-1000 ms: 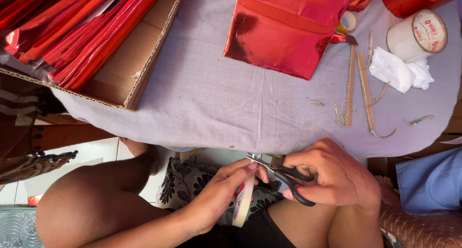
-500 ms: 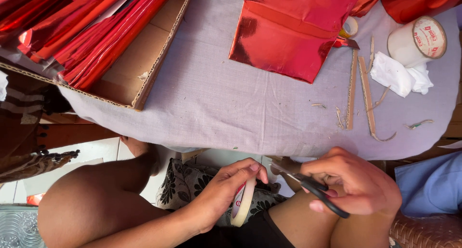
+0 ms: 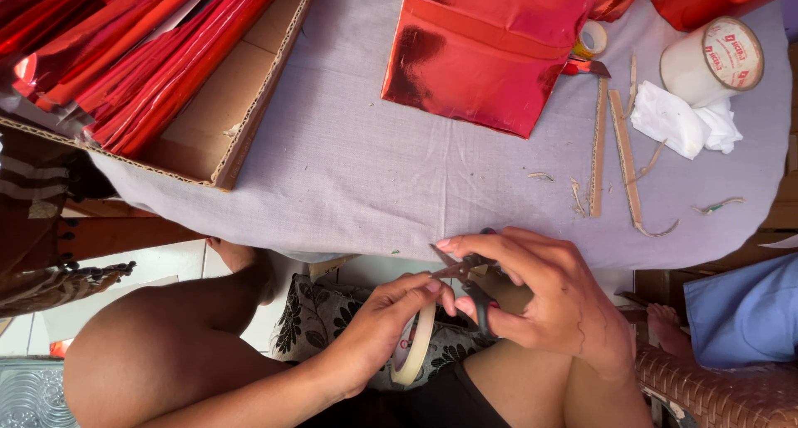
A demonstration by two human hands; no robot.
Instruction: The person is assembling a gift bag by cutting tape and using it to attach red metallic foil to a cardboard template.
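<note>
The left hand (image 3: 378, 328) is pinching a roll of masking tape (image 3: 413, 345) above the lap, while the right hand (image 3: 544, 299) is gripping black-handled scissors (image 3: 465, 282) at the tape. Beyond, red foil sheet (image 3: 490, 46) is lying on the grey-clothed bench (image 3: 374, 179).

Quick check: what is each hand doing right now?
Left hand: closed on the tape roll.
Right hand: closed on the scissors, blades at the tape.
</note>
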